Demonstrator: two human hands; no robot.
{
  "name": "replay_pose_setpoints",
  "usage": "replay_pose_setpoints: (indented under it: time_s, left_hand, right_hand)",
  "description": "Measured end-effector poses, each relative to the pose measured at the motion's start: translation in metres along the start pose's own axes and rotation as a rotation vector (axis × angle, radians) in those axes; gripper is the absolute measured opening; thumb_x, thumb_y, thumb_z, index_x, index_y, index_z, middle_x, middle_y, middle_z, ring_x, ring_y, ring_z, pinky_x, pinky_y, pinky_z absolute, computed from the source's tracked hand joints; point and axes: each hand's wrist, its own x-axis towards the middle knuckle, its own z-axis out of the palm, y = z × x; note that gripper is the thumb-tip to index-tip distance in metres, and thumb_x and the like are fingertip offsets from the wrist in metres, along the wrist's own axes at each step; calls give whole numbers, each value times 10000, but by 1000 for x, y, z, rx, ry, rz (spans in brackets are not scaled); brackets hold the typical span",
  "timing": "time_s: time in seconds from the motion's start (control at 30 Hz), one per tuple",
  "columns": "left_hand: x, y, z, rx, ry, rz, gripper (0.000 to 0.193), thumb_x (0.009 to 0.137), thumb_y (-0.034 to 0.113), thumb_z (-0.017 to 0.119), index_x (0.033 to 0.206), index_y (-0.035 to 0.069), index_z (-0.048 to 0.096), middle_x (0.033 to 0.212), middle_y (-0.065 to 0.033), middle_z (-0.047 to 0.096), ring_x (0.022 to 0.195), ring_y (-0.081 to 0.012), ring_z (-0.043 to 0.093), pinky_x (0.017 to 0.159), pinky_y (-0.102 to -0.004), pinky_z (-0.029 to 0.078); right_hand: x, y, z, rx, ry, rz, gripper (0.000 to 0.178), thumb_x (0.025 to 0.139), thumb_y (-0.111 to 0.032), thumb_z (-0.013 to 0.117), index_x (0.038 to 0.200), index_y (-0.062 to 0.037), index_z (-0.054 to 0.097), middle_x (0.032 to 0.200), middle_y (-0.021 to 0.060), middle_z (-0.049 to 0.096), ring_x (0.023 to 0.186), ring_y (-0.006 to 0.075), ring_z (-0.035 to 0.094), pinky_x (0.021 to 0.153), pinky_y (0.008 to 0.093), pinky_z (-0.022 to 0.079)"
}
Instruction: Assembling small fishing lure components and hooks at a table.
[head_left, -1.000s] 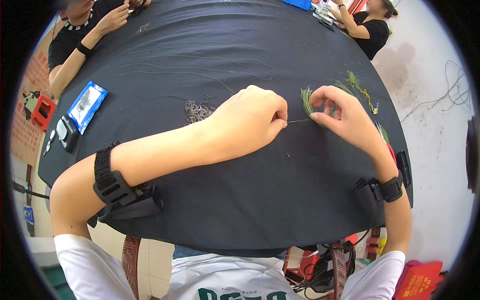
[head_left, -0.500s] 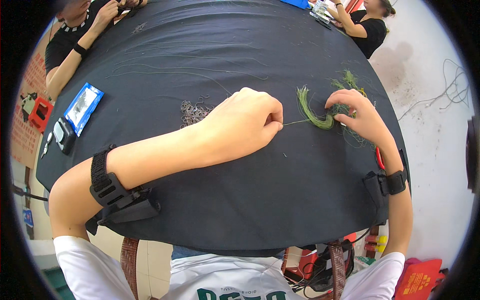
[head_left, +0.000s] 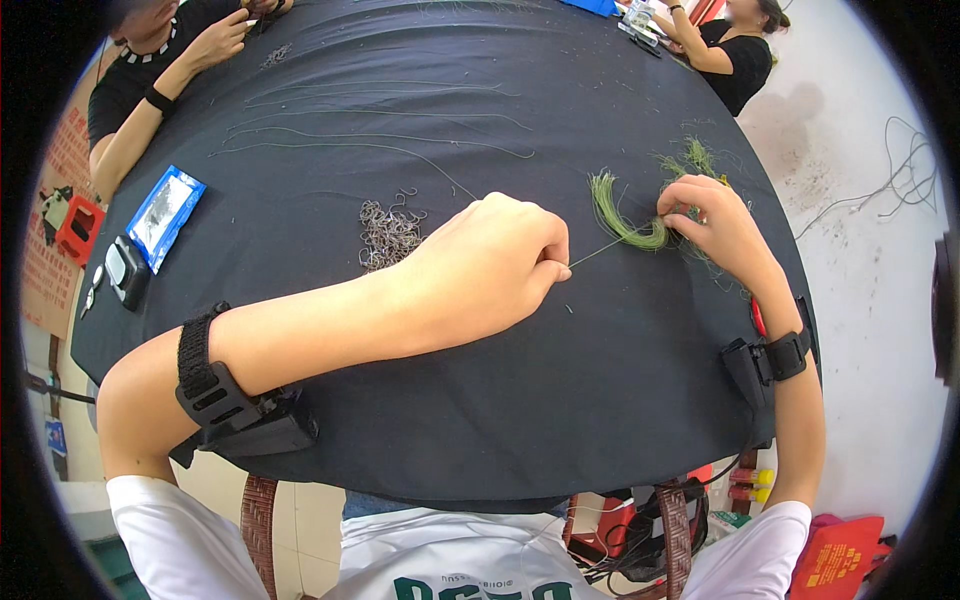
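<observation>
My left hand [head_left: 500, 250] is closed in a pinch on a thin green line [head_left: 596, 251] above the middle of the black-covered table. That line runs taut to the right, towards a curved bundle of green lines [head_left: 607, 207]. At the bundle's right end, my right hand [head_left: 718, 222] has thumb and forefinger pressed together on it. Behind the left wrist lies a pile of small dark metal hooks [head_left: 388, 232], partly hidden by the arm. Several long single lines [head_left: 370, 136] lie stretched out beyond the left hand.
Loose green line scraps [head_left: 697, 155] lie beyond the right hand; a red-handled tool [head_left: 758, 317] is by its wrist. At left are a blue packet [head_left: 167, 215] and a small black device [head_left: 126, 272]. Two other people work at the far side.
My right thumb and forefinger, apart before, have closed at the bundle's end. My left hand has shifted slightly nearer to me, still pinching the line.
</observation>
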Motion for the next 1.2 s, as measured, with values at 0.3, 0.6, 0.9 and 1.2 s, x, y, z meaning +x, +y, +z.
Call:
replay_pose_setpoints:
  time_s: [0.3,0.6,0.9,1.2]
  left_hand:
    - [-3,-1,-1,-13,7,-27,118,821,61,609,800,-53,630,639,-135,622,568,-153,581,565,-290,465]
    - [6,-10,6,176,95,15,105,794,62,608,833,-36,613,722,-137,615,700,-270,605,664,-352,476]
    - [14,-15,16,242,105,85,111,791,112,631,822,7,619,767,-129,616,781,-290,601,720,-390,472]
    - [14,-16,18,251,78,102,76,791,84,629,797,12,606,807,-130,585,794,-294,588,718,-386,465]
  right_hand:
    - [-8,6,-3,-155,37,12,82,755,-77,648,827,-56,615,813,65,619,842,239,589,767,350,467]
    - [-9,4,-2,-25,9,16,98,758,-64,650,843,-32,614,822,77,623,822,243,607,760,341,475]
    - [-8,5,-2,-7,-1,15,83,756,2,617,836,0,594,828,61,610,759,193,576,695,300,464]
    - [-9,5,-2,-10,2,16,81,759,0,617,835,-3,589,826,64,609,772,200,582,699,306,463]
